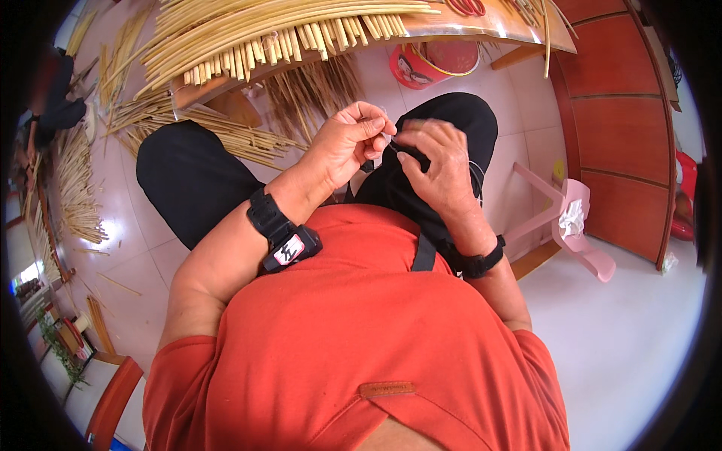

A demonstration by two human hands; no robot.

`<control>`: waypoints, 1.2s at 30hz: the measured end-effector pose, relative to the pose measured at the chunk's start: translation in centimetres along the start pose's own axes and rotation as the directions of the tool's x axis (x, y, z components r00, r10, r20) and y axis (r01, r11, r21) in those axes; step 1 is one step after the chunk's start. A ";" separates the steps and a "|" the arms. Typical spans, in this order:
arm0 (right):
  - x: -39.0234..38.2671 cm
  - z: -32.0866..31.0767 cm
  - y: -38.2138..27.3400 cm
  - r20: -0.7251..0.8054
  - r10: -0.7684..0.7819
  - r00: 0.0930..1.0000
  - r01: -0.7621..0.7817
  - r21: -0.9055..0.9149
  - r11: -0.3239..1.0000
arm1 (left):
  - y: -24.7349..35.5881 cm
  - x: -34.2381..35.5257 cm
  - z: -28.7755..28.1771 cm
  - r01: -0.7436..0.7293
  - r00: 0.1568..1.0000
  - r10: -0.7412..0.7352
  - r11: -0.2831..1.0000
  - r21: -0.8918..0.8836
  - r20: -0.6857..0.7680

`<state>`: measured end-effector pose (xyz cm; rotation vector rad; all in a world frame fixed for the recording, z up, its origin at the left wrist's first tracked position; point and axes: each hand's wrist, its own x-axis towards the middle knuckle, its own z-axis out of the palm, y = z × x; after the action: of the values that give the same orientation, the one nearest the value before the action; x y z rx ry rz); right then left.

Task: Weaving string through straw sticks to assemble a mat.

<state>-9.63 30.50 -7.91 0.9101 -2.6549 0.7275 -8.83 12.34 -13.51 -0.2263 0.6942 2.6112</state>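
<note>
Above my lap, my left hand [350, 141] is closed in a pinch, thumb against the fingers. A small translucent piece [386, 138], perhaps thin plastic, shows at its fingertips; its exact kind is too small to tell. Close beside it on the right, my right hand [440, 158] is bent over with its fingers smeared by motion. Whether those fingers grip anything cannot be made out. The two hands nearly meet at the translucent piece, over my dark trousers [451, 113].
Straw-coloured stalks [278, 34] lie in a thick pile on the wooden table [481, 26] ahead. Red scissor-like handles [467, 7] rest there too. Below stands a red bucket [421, 69]. More stalks [79, 188] cover the floor at left; a pink plastic stool [571, 218] is at right.
</note>
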 end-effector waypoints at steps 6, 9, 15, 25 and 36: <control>2.3 -2.0 -2.2 0.196 0.521 0.830 -0.525 0.588 0.615 | 2.4 -2.1 4.4 -0.207 0.977 0.214 0.935 0.289 0.009; 2.9 -2.3 -3.0 0.555 0.438 0.708 -0.636 0.770 0.053 | 3.0 -2.8 6.1 -0.256 0.963 0.269 0.889 0.381 0.019; 2.6 -3.0 -4.3 0.471 0.468 0.748 -0.652 0.652 0.387 | 3.6 -3.6 6.6 -0.316 0.942 0.334 0.857 0.408 0.028; 2.1 -3.2 -4.9 0.403 0.535 0.743 -0.629 0.694 0.351 | 3.4 -3.8 6.8 -0.305 0.945 0.326 0.885 0.351 -0.001; 2.5 -2.8 -4.8 0.336 0.520 0.785 -0.572 0.715 0.402 | 3.3 -3.8 6.6 -0.320 0.940 0.341 0.879 0.354 0.001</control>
<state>-8.38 27.45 -2.81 0.0844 -2.6224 2.2099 -7.23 11.71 -5.39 -0.0826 1.3053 2.7391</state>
